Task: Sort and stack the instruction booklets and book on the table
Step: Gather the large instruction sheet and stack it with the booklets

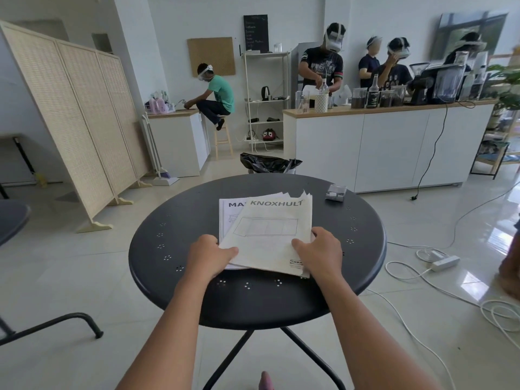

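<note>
Both hands held the paper pile near the table's (174, 220) middle: the left hand (209, 256) pinched its near left corner, the right hand (320, 250) curled round its near right edge. A cream booklet (270, 235) lay askew on a white booklet (228, 218), more sheets beneath. Gathering looked mostly done; squaring the edges remained. No book could be told apart. A small grey box (336, 192) sat well apart.

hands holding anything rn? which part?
Both grip the booklet stack on the table: left hand at the near left corner, right hand at the near right edge.
</note>
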### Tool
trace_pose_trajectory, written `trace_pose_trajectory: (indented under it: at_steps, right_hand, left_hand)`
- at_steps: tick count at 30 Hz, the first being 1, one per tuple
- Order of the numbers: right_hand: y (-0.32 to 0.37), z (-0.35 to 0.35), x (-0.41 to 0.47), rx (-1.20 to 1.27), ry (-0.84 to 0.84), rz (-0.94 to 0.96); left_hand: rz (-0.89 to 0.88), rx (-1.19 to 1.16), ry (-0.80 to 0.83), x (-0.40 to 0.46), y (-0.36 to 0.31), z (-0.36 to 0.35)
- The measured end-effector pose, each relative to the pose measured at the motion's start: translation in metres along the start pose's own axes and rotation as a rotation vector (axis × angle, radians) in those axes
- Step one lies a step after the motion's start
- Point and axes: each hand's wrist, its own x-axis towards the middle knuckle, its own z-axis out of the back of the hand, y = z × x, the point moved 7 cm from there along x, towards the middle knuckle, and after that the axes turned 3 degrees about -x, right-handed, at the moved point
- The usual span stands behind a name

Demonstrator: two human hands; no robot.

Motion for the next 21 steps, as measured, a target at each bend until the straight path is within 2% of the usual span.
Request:
trace_pose_trajectory:
  at_steps: [2, 7, 14, 18, 21]
  right_hand:
    - [0.000, 0.004, -0.002, 0.048, 0.000, -0.008]
    - [0.001, 0.007, -0.005, 0.117, -0.021, -0.007]
    - [-0.002, 0.011, -0.007, 0.283, -0.015, 0.010]
    - [-0.006, 0.011, 0.000, 0.368, -0.004, -0.015]
    - [-0.004, 0.008, 0.014, 0.466, 0.080, -0.060]
  left_hand:
    - [0.013, -0.028, 0.036, 0.002, 0.004, -0.001]
    - [0.004, -0.308, 0.059, 0.000, 0.004, -0.003]
    - [-0.084, -0.394, 0.152, 0.005, -0.007, -0.008]
    - [-0.182, -0.587, 0.127, 0.002, -0.011, -0.010]
    - [-0.235, -0.768, 0.107, 0.006, -0.010, -0.009]
